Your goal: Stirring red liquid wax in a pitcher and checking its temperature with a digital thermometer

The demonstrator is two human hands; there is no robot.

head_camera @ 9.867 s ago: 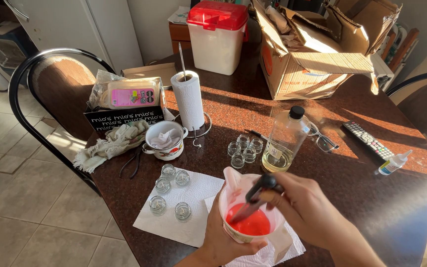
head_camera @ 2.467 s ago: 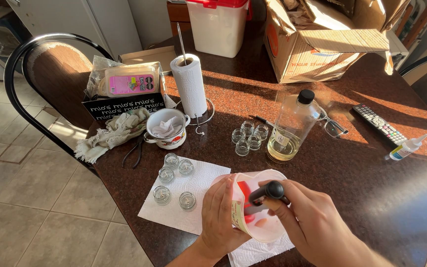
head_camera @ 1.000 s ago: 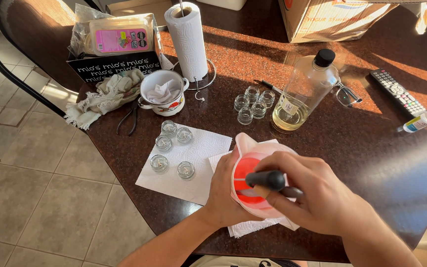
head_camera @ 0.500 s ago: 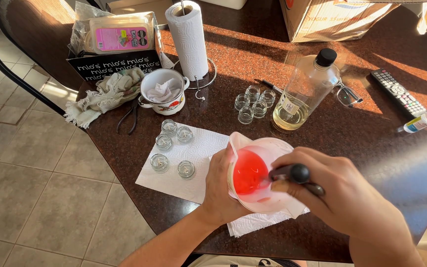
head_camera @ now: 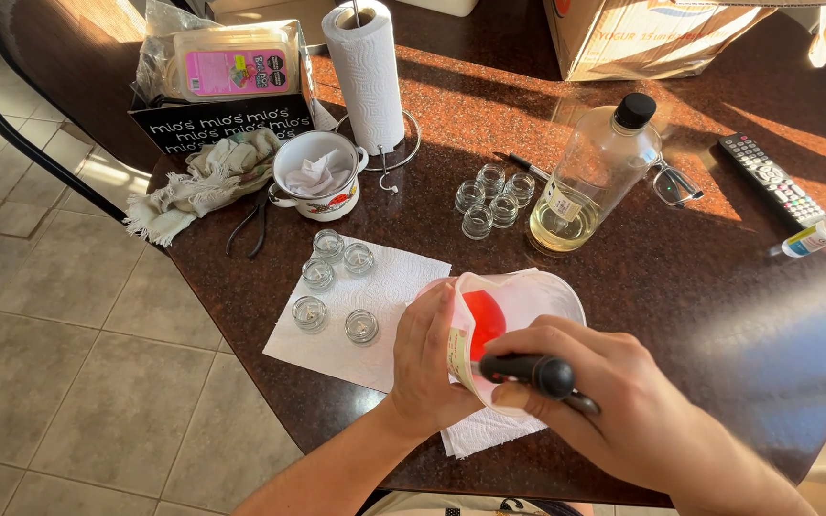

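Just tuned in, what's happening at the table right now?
A person's left hand grips and tilts a white plastic cup with red liquid inside. The right hand holds a black-handled tool at the cup's rim. The cup sits over a paper towel, where five small glass holders wait. More empty ones stand beside a bottle of pale oil.

— What has been altered about the plastic cup (head_camera: 513, 315)?
— It has been tipped further over by the left hand (head_camera: 429, 368), so less red liquid (head_camera: 483, 320) is seen.
— And the black-handled tool (head_camera: 528, 371)?
— It has been drawn back toward the rim by the right hand's (head_camera: 614, 401) fingers (head_camera: 566, 344).
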